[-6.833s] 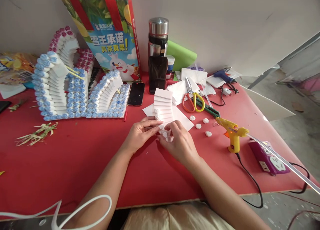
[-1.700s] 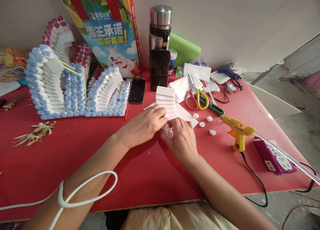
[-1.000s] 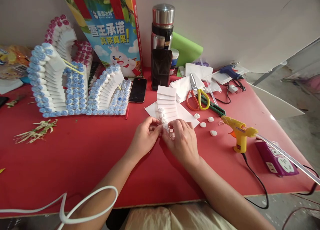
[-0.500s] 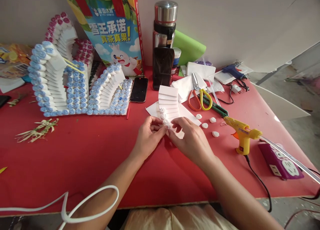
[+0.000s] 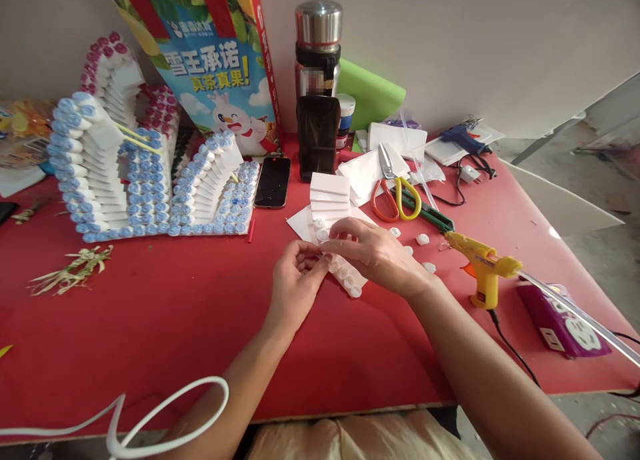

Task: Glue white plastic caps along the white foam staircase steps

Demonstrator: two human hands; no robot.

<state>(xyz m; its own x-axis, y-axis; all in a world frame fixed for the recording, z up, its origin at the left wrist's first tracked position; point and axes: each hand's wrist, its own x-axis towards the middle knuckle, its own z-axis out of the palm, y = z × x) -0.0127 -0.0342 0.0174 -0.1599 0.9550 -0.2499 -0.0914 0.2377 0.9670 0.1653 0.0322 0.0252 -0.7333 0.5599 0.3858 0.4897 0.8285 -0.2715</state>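
A white stepped card piece (image 5: 330,188) with white rosettes (image 5: 349,283) along its left edge rests on white card near the middle of the red table. My left hand (image 5: 296,281) is closed at that edge, its thumb and finger pinching the piece between rosettes. Over the middle of the piece reaches my right hand (image 5: 375,255), fingers bent together with their tips beside the left fingertips. Whatever lies between the right fingertips is hidden. Several loose rosettes (image 5: 423,239) lie just right of my right hand.
Scissors (image 5: 390,180), a green cutter (image 5: 434,215), a yellow glue gun (image 5: 483,263) and a purple power strip (image 5: 563,320) lie to the right. A phone leans on a flask (image 5: 319,27) behind. Blue-and-white models (image 5: 145,187) stand left. A white cable (image 5: 170,407) loops over my left forearm.
My right hand has moved across the piece and turned flatter over it. Lower rosettes on the piece now show below the fingers. The whole view has shifted slightly.
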